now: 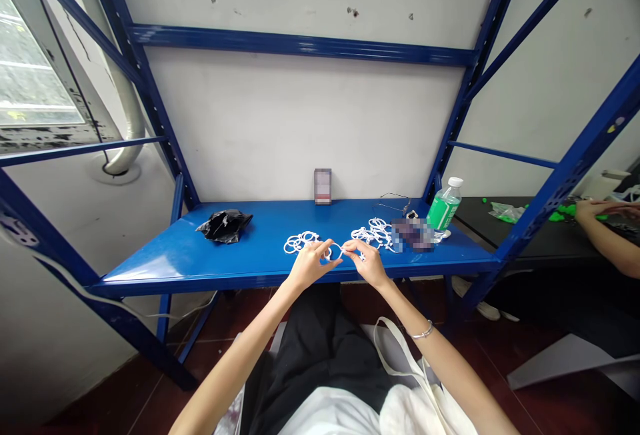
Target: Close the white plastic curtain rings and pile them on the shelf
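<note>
Over the front edge of the blue table (265, 258), my left hand (309, 265) and my right hand (369, 265) pinch a thin white loop (338, 246) between them. The left thumb and index finger hold one side of it; the right fingertips grip the other side. Behind my left hand lies a small pile of white loops (295, 242). A second, larger heap of similar white loops (379, 230) rests behind my right hand. Whether the loops are cord or plastic I cannot make out.
A crumpled black bag (225, 226) lies at left. A small box-like object (323, 187) leans against the wall. Glasses (395, 205) and a green-labelled bottle (444, 208) stand at right. Blue frame posts (463, 95) flank the table. Another person's hand (595, 212) is at the black table.
</note>
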